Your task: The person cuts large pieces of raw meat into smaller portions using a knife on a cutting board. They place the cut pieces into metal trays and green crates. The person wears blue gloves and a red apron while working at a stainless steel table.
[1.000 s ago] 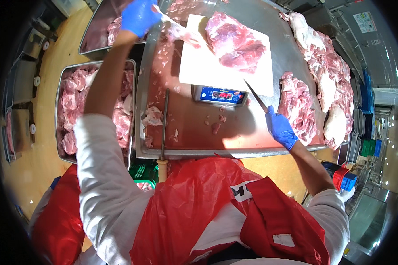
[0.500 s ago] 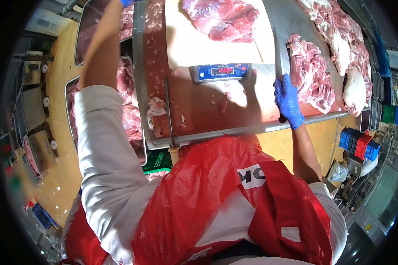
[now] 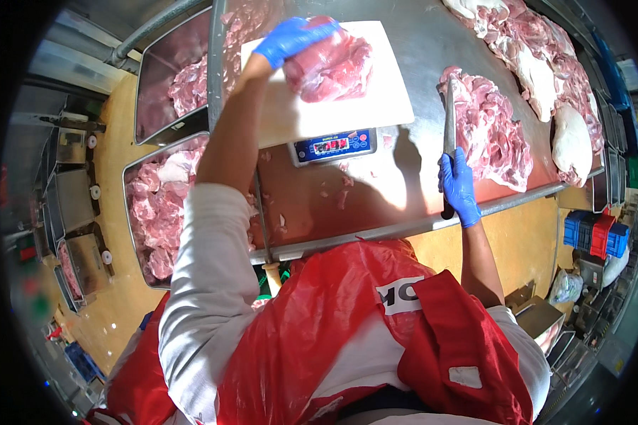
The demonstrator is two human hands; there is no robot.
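My left hand (image 3: pixel 295 40), in a blue glove, reaches over a white board (image 3: pixel 386 106) and grips the upper left of a raw piece of meat (image 3: pixel 340 74). Part of the meat is raised or folded under the fingers; the thumb is not clear. The board rests on a digital scale (image 3: pixel 333 147) with a blue front panel and a lit display. My right hand (image 3: pixel 459 188), also gloved in blue, is closed round the handle of a knife (image 3: pixel 450 124). The blade points away from me, beside a flat slab of raw meat (image 3: pixel 489 131) on the table.
More large cuts (image 3: pixel 546 64) lie at the table's far right. To the left stand metal trays of meat, one nearer (image 3: pixel 156 219) and one farther (image 3: pixel 184 88). A long thin rod (image 3: pixel 264 219) with a pale handle lies at the table's front left edge. Scraps (image 3: pixel 344 191) dot the table.
My left hand has come back from the far left edge of view onto the meat on the board. The right hand still holds the knife. The whole view has shifted slightly.
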